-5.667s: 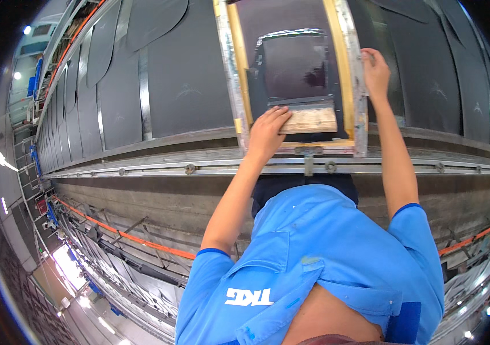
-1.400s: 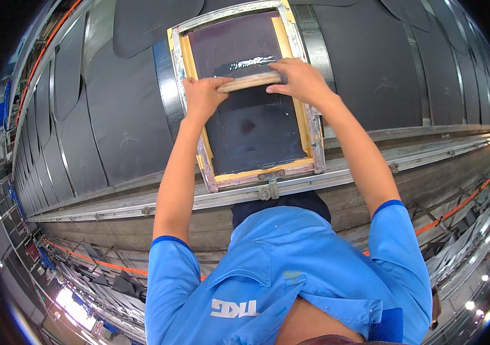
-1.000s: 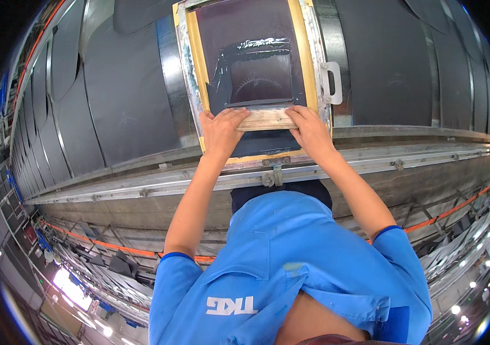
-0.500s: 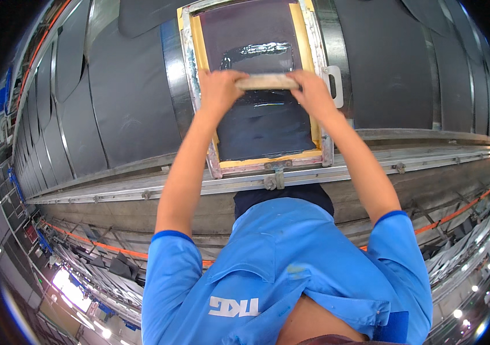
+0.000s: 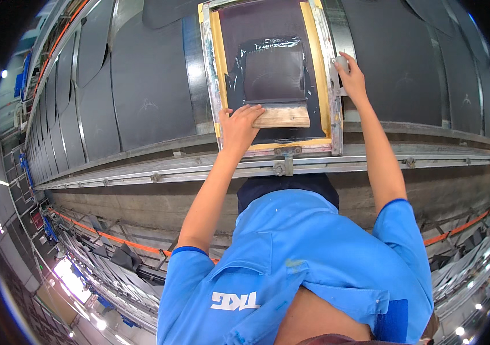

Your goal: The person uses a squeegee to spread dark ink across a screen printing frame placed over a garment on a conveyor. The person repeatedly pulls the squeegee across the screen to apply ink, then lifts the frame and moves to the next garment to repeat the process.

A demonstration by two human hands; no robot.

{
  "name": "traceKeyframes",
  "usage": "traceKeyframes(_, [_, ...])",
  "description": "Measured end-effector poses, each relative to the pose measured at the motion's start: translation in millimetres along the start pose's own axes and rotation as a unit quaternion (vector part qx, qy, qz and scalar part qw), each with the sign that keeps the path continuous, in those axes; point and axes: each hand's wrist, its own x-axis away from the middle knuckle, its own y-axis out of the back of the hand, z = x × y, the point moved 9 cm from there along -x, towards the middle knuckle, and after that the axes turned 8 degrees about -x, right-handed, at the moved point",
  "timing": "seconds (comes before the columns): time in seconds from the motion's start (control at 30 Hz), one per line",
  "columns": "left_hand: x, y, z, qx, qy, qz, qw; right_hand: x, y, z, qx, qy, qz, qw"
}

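A screen-printing frame [image 5: 337,123] with yellow tape along its inner edges lies on the long table in front of me. Wet, dark ink [image 5: 312,95] surrounds a smoother dark rectangle on its mesh. Toward the near end a squeegee [image 5: 282,118] with a pale wooden handle rests tilted on the mesh. My left hand [image 5: 238,129] is closed on the squeegee's left end, close to the frame's left side. On the frame's right side, my right hand [image 5: 353,80] wraps its fingers round a light-coloured side handle [image 5: 340,61], which it partly hides.
Dark sheet pieces [image 5: 147,86] cover the table left and right of the frame. A metal rail [image 5: 199,171] runs along the table's near edge, with a clamp [image 5: 284,165] below the frame. Behind me stretches an orange bar [image 5: 113,237] beside racks of more sheets.
The squeegee has come nearer to me and tilted, baring a dark rectangle in the ink. My right hand has left it for the frame's side handle; my left hand remains on it.
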Motion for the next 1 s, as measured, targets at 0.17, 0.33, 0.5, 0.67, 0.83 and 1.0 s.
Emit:
traceKeyframes(0.17, [26.2, 2.0, 5.5, 0.006, 0.006, -0.005, 1.000, -11.2, -4.0, 40.4, 0.061, -0.004, -0.089, 0.994])
traceKeyframes(0.33, [68.0, 28.1, 56.5, 0.016, 0.048, -0.025, 0.998, 15.7, -50.5, 97.4, 0.019, -0.014, -0.096, 0.995])
traceKeyframes(0.5, [130.0, 59.8, 201.6, 0.000, 0.100, -0.021, 0.995, 56.9, -214.2, 147.9, -0.042, 0.033, -0.073, 0.996])
traceKeyframes(0.67, [175.9, 81.1, 317.0, -0.007, 0.083, 0.003, 0.997, 97.6, -328.9, 187.2, -0.072, 0.074, -0.099, 0.990])
traceKeyframes(0.83, [197.9, 102.5, 357.3, -0.063, 0.060, -0.027, 0.996, 104.7, -372.9, 217.3, -0.072, 0.054, -0.089, 0.992])
traceKeyframes(1.0, [237.3, 109.8, 366.9, -0.065, 0.029, -0.023, 0.997, 106.2, -382.4, 203.1, -0.029, -0.023, -0.063, 0.997])
